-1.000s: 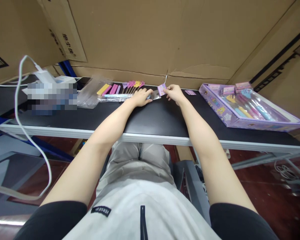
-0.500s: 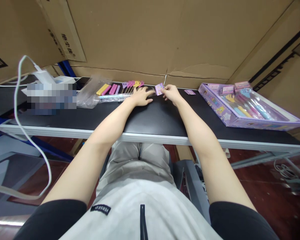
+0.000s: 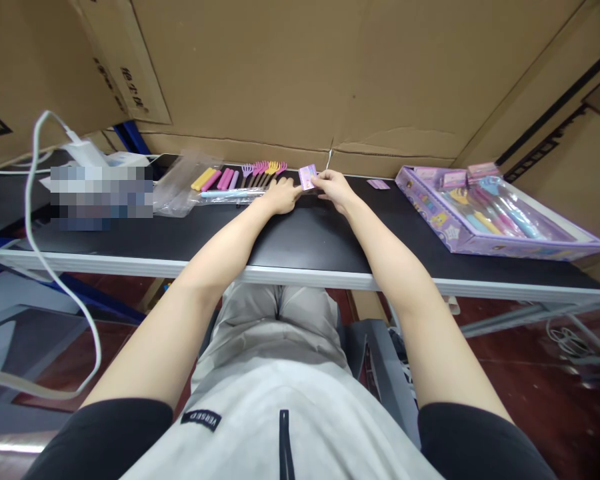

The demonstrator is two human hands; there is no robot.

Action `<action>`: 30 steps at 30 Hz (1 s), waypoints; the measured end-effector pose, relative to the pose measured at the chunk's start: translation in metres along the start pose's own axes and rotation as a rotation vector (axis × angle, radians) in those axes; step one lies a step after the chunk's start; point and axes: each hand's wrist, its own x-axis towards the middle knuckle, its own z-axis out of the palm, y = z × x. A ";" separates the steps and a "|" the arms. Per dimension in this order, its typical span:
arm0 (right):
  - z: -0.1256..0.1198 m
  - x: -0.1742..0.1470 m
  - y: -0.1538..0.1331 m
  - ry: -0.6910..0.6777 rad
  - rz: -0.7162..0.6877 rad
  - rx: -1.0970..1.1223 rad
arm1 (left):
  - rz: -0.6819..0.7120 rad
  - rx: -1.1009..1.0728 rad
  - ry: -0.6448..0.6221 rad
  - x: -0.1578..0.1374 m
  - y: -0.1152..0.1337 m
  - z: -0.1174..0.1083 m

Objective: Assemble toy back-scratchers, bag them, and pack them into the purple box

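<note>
A small purple printed card [image 3: 307, 177] is pinched at its right edge between the thumb and fingers of my right hand [image 3: 334, 189], a little above the black tabletop. Just left of it, my left hand [image 3: 281, 196] rests low with its fingers apart, one fingertip at the card's lower left corner; whether it touches the card I cannot tell. Beside my left wrist lies a plastic-wrapped light-blue stick [image 3: 230, 194]. Behind that hand, several hand-shaped back scratchers [image 3: 263, 171] in purple, pink and yellow lie in a row, their brownish stems partly hidden.
Yellow, pink and purple handle pieces [image 3: 215, 179] lie left of the scratchers, near clear plastic bags [image 3: 180, 187]. More cards [image 3: 379, 184] lie right. A purple display box [image 3: 510, 248] holds wrapped scratchers at far right. A white cable [image 3: 33, 193] hangs at left; cardboard [image 3: 260, 73] walls the back.
My right hand has moved left with the card, towards my left hand. The left hand's fingers, spread flat before, are now drawn in closer.
</note>
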 end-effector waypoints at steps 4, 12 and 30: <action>0.005 0.001 0.001 0.065 -0.016 -0.066 | -0.007 -0.009 -0.004 0.000 0.000 -0.001; 0.003 0.005 0.003 0.156 0.071 0.041 | -0.016 -0.118 0.028 -0.002 -0.005 -0.002; 0.005 0.012 0.007 0.127 0.072 0.274 | -0.054 -0.270 0.113 0.001 -0.011 -0.001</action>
